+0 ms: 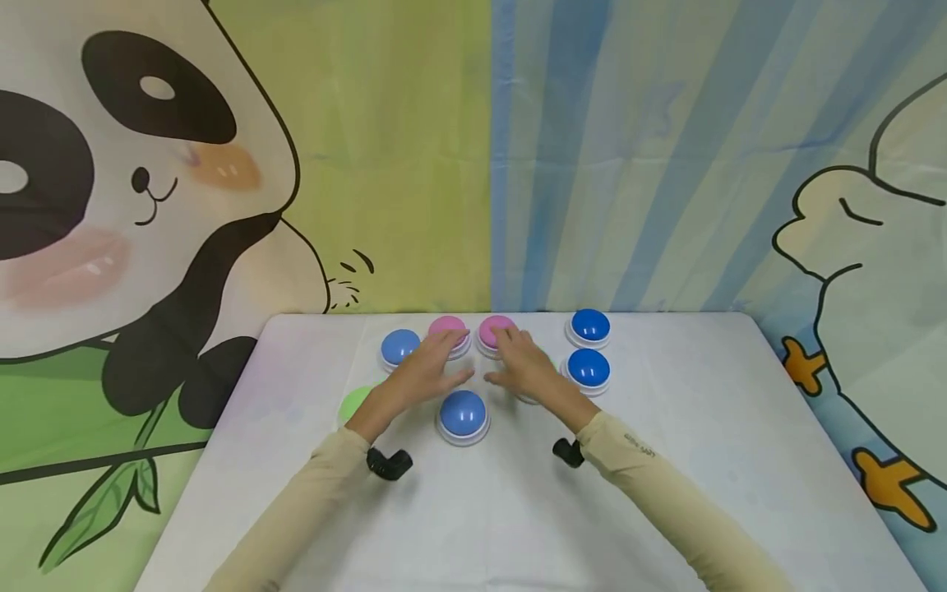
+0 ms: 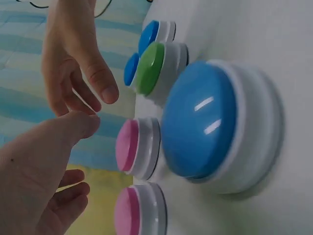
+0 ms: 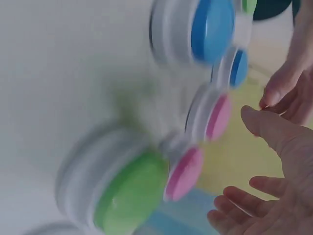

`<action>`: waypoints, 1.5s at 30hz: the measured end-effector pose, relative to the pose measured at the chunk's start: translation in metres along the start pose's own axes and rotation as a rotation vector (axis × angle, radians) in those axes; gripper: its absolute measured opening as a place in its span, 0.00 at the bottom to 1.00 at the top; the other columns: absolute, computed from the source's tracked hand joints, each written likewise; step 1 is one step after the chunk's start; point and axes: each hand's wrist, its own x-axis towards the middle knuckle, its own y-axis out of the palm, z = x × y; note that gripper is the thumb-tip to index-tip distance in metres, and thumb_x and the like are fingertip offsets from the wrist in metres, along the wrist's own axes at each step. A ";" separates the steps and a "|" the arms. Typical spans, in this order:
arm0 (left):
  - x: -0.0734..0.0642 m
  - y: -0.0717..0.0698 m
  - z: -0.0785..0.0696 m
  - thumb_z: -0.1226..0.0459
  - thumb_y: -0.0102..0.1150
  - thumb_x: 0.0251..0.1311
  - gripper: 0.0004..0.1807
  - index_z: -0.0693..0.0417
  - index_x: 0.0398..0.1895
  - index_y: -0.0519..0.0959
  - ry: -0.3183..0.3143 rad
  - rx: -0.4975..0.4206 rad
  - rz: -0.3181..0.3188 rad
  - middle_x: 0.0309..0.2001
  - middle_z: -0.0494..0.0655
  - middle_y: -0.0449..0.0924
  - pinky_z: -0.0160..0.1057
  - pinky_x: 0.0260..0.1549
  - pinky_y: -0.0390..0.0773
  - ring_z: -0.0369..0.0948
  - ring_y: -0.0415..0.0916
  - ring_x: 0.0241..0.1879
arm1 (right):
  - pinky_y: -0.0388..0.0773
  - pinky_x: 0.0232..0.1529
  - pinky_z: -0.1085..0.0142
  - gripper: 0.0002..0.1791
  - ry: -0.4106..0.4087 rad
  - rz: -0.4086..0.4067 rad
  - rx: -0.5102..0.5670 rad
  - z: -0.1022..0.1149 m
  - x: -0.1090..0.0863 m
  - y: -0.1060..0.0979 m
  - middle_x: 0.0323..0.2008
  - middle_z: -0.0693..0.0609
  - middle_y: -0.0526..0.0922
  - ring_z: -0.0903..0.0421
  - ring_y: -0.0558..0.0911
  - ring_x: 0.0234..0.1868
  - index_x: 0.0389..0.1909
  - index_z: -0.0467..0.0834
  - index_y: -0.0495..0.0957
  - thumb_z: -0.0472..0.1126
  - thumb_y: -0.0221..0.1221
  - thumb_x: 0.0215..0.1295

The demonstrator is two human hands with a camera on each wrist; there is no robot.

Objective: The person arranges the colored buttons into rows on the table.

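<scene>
Both hands hover over a group of round push buttons with white bases, fingers loosely bent and holding nothing. My left hand [image 1: 423, 372] overlaps the left pink button [image 1: 446, 325] in the head view. Fingertips of my right hand [image 1: 527, 367] reach over the right pink button [image 1: 493, 329]; both wrist views show the hands raised apart from the buttons. Below and between them sits a blue button [image 1: 463, 413]. A green button [image 3: 134, 191] under the right hand is mostly hidden in the head view. Another green button [image 1: 353, 403] is partly covered by the left wrist.
A blue button [image 1: 400, 346] stands at the back left of the white table [image 1: 473, 526]. Two darker blue buttons, one at the back [image 1: 590, 325] and one nearer [image 1: 588, 367], stand on the right. A cartoon-printed curtain [image 1: 392, 164] hangs behind the table.
</scene>
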 end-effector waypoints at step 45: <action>0.115 0.027 -0.010 0.69 0.76 0.42 0.37 0.59 0.58 0.69 -0.219 0.046 0.304 0.54 0.59 0.77 0.47 0.59 0.75 0.53 0.75 0.56 | 0.69 0.67 0.52 0.37 0.207 0.145 0.065 -0.054 0.079 0.014 0.59 0.35 0.71 0.42 0.73 0.60 0.61 0.33 0.67 0.45 0.70 0.54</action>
